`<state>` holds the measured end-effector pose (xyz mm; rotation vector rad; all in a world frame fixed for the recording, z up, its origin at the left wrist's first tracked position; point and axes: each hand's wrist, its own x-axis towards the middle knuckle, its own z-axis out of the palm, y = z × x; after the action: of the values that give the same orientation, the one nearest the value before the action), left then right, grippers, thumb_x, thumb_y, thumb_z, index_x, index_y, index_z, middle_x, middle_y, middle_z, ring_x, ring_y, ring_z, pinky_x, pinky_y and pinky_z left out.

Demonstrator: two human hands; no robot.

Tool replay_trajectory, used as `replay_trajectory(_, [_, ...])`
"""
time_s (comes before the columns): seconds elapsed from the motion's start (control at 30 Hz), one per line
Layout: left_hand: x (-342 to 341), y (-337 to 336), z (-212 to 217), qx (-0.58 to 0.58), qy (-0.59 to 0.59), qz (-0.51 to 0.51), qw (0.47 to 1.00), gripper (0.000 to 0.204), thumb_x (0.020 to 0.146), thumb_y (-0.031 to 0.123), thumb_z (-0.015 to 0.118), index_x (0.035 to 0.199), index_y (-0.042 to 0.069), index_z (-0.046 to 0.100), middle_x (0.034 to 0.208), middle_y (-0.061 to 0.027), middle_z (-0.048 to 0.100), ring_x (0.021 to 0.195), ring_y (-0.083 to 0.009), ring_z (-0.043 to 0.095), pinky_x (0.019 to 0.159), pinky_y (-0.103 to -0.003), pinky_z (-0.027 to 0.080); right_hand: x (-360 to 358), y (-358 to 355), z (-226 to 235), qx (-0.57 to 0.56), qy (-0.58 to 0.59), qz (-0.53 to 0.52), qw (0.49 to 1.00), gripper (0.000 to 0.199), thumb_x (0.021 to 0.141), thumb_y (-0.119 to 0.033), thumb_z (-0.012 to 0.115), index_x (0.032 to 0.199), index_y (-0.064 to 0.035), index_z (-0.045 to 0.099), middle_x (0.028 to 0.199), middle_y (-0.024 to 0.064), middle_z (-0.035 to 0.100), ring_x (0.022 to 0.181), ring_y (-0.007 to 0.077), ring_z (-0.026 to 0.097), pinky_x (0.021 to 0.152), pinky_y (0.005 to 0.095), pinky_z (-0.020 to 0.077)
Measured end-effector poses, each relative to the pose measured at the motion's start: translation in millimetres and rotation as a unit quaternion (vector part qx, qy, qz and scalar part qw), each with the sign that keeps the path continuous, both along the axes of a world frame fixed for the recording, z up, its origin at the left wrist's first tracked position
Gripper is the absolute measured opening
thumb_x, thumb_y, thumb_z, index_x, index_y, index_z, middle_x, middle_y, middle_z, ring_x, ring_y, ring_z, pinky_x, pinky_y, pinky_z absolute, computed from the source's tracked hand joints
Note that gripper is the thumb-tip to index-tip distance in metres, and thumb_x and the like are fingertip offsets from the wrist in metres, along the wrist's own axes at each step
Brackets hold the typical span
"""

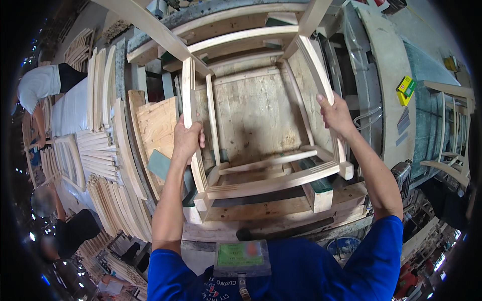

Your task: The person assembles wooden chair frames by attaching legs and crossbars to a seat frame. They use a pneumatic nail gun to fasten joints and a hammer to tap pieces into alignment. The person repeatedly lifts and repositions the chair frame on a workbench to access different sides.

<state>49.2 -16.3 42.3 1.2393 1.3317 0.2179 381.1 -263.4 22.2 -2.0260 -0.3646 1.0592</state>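
A pale wooden chair frame (273, 183) lies before me on a wooden work stand, its joined rails forming an open square. My left hand (188, 138) is closed round the frame's left side rail, thumb on top. On the opposite rail, my right hand (335, 114) grips with the thumb lying along the upper face and the fingers wrapped underneath. Two long posts stretch away from the frame's far corners. Thin round stretchers run below the rails. Green-padded wooden blocks (320, 195) sit under the near corners.
At left, bundles of wooden chair parts (103, 150) lie stacked on a table, with other people working beyond. A yellow-green box (405, 90) rests on the bench at right, near another chair frame (452, 135). A dark-handled tool (286, 232) lies along the stand's near edge.
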Motion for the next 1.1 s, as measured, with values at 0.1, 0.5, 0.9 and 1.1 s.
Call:
replay_trajectory(0.1, [-8.2,9.4,-8.0,0.201,0.213,-0.169,0.941,0.032,0.093,0.015,0.061,0.119,-0.004,0.062,0.091,-0.0153,0.072,0.075,-0.0280,0.068,0.077,-0.043,0.056,-2.2,2.9,-16.9,-0.010,0.021,-0.011,1.000,0.045,0.105,-0.042,0.064,0.129,-0.0051,0.061,0.077,0.0005,0.055,0.057,0.0068,0.052,0.047,0.0249,0.0464])
replay_trajectory(0.5, [-18.4,0.8,-34.7,0.419,0.367,-0.248,0.792,0.092,0.079,-0.003,0.069,0.157,-0.008,0.022,0.162,-0.0393,0.022,0.145,-0.0665,0.024,0.120,-0.070,0.022,-58.9,-31.8,-6.9,-0.030,-0.082,0.056,0.995,0.045,0.109,-0.027,0.055,0.148,-0.0095,0.040,0.083,0.0086,0.061,0.058,0.0130,0.058,0.049,0.0309,0.0512])
replay_trajectory(0.9, [-48.8,-4.6,-41.2,0.455,0.383,-0.234,0.769,0.091,0.080,-0.003,0.068,0.158,-0.009,0.021,0.164,-0.0376,0.018,0.145,-0.0684,0.020,0.116,-0.076,0.022,-87.2,-37.6,-19.1,0.008,-0.022,0.032,0.999,0.039,0.109,-0.023,0.055,0.142,-0.0077,0.041,0.080,0.0054,0.057,0.055,0.0117,0.056,0.049,0.0304,0.0492])
replay_trajectory(1.1, [-58.2,-8.3,-39.8,0.423,0.382,-0.253,0.781,0.092,0.079,0.001,0.071,0.156,-0.010,0.022,0.165,-0.0359,0.017,0.146,-0.0666,0.020,0.120,-0.071,0.021,-84.7,-37.9,-24.0,-0.021,-0.023,0.040,0.999,0.042,0.107,-0.023,0.058,0.143,-0.0108,0.041,0.085,0.0091,0.062,0.060,0.0162,0.061,0.049,0.0322,0.0514])
